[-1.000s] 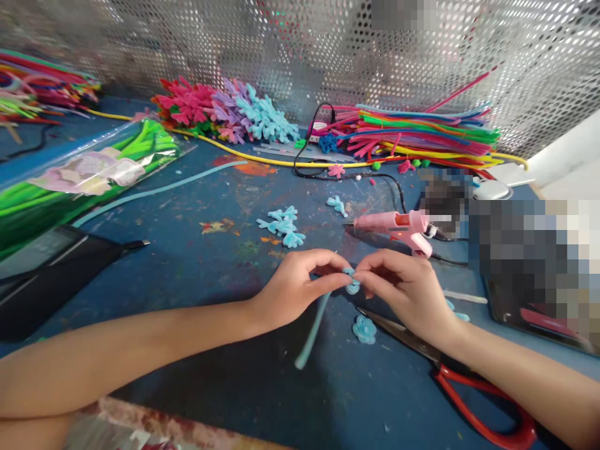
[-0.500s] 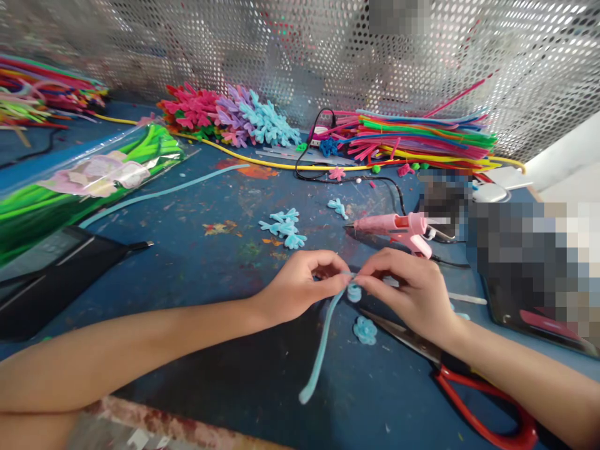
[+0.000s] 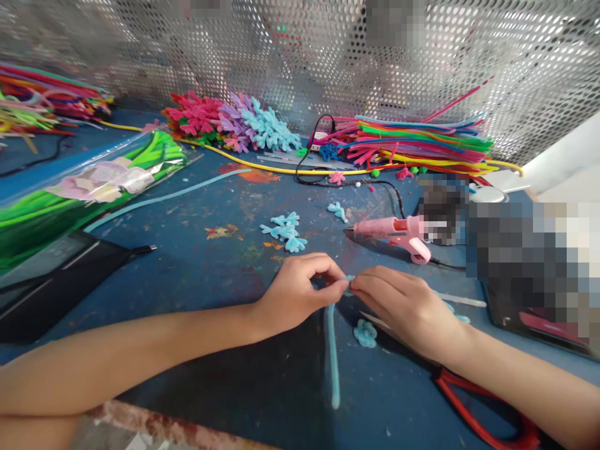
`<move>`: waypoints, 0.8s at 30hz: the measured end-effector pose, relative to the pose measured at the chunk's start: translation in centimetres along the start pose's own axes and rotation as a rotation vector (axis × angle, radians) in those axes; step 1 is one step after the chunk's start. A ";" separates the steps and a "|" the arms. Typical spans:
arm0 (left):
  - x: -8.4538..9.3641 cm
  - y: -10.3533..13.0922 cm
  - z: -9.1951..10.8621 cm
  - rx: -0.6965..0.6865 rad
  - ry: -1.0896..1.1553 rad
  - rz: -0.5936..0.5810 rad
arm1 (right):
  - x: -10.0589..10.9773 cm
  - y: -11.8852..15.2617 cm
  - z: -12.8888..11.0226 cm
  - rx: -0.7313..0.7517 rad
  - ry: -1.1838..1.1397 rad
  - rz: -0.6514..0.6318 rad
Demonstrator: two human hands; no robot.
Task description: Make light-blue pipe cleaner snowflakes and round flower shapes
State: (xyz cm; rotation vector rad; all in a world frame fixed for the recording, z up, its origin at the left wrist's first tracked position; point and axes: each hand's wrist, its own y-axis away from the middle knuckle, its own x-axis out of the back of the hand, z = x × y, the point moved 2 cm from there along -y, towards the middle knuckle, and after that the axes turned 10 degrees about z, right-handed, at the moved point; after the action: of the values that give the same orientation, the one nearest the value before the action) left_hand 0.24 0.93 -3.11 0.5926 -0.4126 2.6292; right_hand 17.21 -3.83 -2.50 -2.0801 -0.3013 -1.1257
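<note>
My left hand pinches a light blue pipe cleaner between thumb and index finger, and its free end hangs down toward me. My right hand is closed at the other side of the same pipe cleaner, its fingertips nearly meeting the left ones; part of the blue piece there is hidden by the fingers. Just below lies a finished-looking blue pipe-cleaner flower. Under my right hand and forearm rest scissors with red handles, their blades mostly covered.
A pink glue gun lies beyond my hands. Small blue branched pieces sit left of it. Pipe-cleaner bundles line the perforated metal screen. A bag of green pipe cleaners and a black pouch are at left.
My right hand has turned over, its back now facing up more. The pipe cleaner's hanging end has swung to the right, and the coiled part is now hidden at the fingers.
</note>
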 end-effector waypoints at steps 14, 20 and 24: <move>0.4 -1.1 -0.4 0.109 0.195 -0.350 | 0.6 -0.8 1.5 -0.067 -0.301 0.013; -0.3 -0.8 -0.3 0.312 0.459 -0.338 | 0.4 -0.6 1.7 -0.097 -0.436 0.098; -0.4 -0.4 0.0 0.386 0.552 -0.178 | 0.2 -0.5 1.4 -0.207 -0.421 0.187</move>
State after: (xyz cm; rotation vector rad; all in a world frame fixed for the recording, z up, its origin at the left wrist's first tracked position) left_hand 0.82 1.15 -3.20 -0.0091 0.3053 2.5647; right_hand 17.95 -2.55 -2.54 -2.4668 -0.1889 -0.6233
